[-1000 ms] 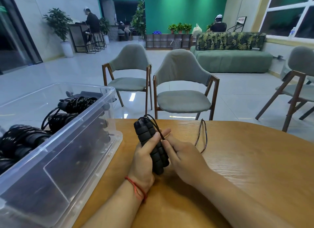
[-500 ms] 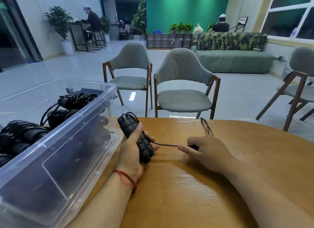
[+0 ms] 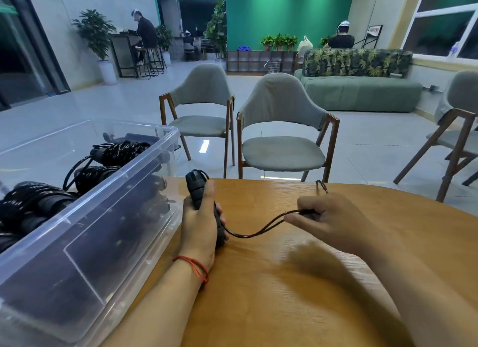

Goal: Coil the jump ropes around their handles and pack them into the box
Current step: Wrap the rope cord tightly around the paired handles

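**At the table's near edge: rope pulled out for another wrap**

Between the right hand's (image 3: pixel 333 222) curled fingers a doubled strand of rope (image 3: pixel 248 236) is pinched. It sags to the black handles (image 3: pixel 196 189), which the left hand (image 3: pixel 200 225) grips upright on the table (image 3: pixel 284 308). A second ago both hands met at the handles; the right has since drawn away sideways, and the strand, taut half a second ago, now hangs slack. More loose rope lies beyond the right hand, so coiling looks unfinished. The clear box (image 3: pixel 144 170), just beside the left hand, already holds several coiled ropes (image 3: pixel 121 151).
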`<state>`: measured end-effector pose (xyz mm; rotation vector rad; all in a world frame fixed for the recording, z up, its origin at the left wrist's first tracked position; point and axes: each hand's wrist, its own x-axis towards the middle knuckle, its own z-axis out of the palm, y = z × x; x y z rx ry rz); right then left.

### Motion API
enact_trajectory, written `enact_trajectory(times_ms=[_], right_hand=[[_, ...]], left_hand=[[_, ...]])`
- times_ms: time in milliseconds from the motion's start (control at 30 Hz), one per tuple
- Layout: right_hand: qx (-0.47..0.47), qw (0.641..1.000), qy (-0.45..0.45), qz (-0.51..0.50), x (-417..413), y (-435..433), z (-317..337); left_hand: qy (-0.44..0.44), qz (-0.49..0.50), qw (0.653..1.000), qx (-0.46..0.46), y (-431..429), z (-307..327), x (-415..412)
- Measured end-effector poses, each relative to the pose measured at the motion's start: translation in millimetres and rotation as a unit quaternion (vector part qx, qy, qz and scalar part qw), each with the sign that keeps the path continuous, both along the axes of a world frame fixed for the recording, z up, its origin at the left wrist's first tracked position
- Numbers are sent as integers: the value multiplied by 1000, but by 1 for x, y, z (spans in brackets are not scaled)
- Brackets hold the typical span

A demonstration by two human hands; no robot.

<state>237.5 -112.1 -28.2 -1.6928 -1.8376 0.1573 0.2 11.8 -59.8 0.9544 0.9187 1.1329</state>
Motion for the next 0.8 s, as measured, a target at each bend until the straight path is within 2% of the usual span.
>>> enact_trajectory(times_ms=[100, 167, 267, 333, 433, 533, 633, 733, 800], right_hand=[[24, 996, 80, 39, -18, -4, 30], [29, 993, 99, 59, -28, -10, 45], [25, 990, 96, 104, -49, -12, 55], [21, 987, 100, 122, -61, -13, 60], [40, 985, 128, 104, -59, -12, 67], [50, 980, 192, 15, -45, -10, 63], [30, 978, 204, -23, -41, -7, 55], [-18, 985, 170, 27, -51, -6, 55], [-33, 987, 154, 31, -49, -7, 58]], left_hand=[[60, -3, 998, -1, -3, 6, -1], [128, -25, 991, 31, -8, 8, 2], [253, -54, 953, 158, -21, 11, 5], [303, -95, 921, 227, -34, 16, 7], [310, -204, 897, 239, -50, 21, 13], [335, -262, 865, 265, -58, 20, 19], [380, -278, 829, 304, -70, 20, 22], [424, -262, 791, 354, -75, 18, 23], [424, -261, 775, 389, -75, 18, 22]])
